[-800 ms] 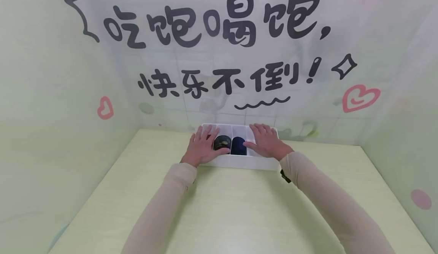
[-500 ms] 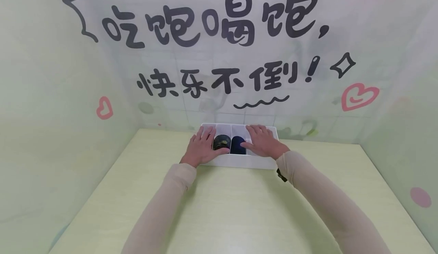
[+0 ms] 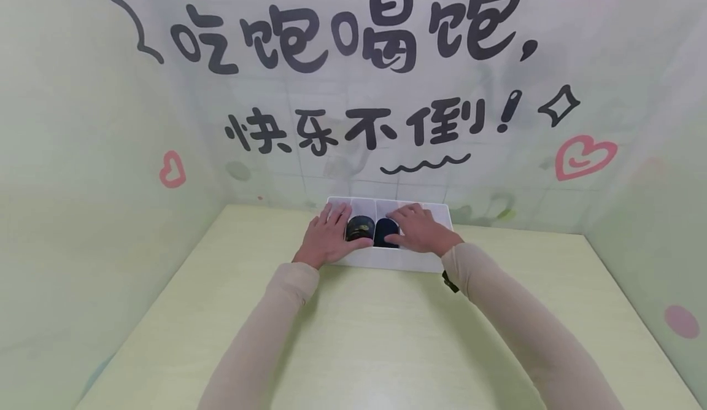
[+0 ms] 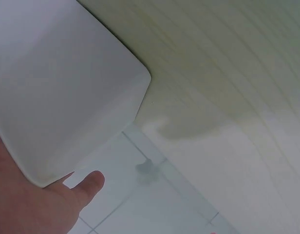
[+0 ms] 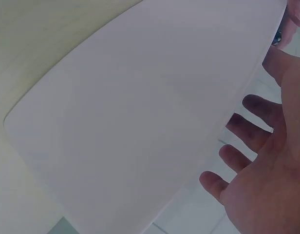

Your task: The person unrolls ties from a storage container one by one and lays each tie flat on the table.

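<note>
A white divided box (image 3: 381,260) stands against the back wall. One compartment holds a black round jar-like thing (image 3: 360,228) with a gold mark; beside it is a dark blue, round-topped thing (image 3: 383,233). My left hand (image 3: 324,237) lies over the box's left end, fingers forward and thumb along the front rim near the black thing. Over the dark blue thing reaches my right hand (image 3: 422,231), with fingertips and thumb tip at its upper and lower parts. In the right wrist view its loosely bent fingers (image 5: 252,134) hang over the box's rim.
The pale wooden table (image 3: 359,336) extends in front of the box and to both sides. Behind it hangs a printed curtain (image 3: 353,91) with large black characters. Similar side panels (image 3: 99,226) close in the left and right. A black strap (image 3: 450,282) shows at my right wrist.
My right hand has moved left along the box, from its right-hand compartments to the dark blue thing. The left hand stays at the left end, its fingers slightly closer together.
</note>
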### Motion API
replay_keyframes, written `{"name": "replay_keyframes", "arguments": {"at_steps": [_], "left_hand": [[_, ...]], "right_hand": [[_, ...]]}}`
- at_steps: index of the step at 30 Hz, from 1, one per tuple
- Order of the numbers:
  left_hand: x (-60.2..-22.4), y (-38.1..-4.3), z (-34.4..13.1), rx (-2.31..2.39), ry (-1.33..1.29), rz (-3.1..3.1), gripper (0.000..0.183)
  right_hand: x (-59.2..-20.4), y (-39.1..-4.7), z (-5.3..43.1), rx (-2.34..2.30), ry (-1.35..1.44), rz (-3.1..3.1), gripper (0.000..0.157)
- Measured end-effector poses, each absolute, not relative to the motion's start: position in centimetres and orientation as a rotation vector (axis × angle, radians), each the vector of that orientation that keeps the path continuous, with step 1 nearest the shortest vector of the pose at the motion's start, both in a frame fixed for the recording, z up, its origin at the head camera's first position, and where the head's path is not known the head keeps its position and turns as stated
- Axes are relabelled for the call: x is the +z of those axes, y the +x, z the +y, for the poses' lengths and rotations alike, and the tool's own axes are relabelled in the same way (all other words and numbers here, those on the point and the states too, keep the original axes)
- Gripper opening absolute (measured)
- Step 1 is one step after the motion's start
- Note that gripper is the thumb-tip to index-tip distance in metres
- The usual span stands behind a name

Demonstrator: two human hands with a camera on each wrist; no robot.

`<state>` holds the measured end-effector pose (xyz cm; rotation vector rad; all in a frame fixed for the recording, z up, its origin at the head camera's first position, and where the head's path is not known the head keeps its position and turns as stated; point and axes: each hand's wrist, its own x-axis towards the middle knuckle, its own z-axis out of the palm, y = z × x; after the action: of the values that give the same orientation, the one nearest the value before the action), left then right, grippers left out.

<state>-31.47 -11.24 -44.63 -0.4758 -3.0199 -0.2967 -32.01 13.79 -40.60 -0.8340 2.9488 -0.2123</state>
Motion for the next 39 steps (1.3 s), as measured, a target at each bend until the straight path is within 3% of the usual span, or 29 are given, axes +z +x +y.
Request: {"name": "replay_keyframes", "arguments": {"at_steps": [28,39], "left_hand": [[-44.9,-31.5,-11.1,-0.345,-0.458,-3.016,0.103],[-44.9,-31.4,-11.3,-0.345,-0.452,-3.018,0.101]], "right_hand": [[-41.2,-33.3,12.3,-0.061,-0.960,2.972,0.048],[-41.7,-33.4,10.8,-0.087,-0.809,3.012,0.039]]}}
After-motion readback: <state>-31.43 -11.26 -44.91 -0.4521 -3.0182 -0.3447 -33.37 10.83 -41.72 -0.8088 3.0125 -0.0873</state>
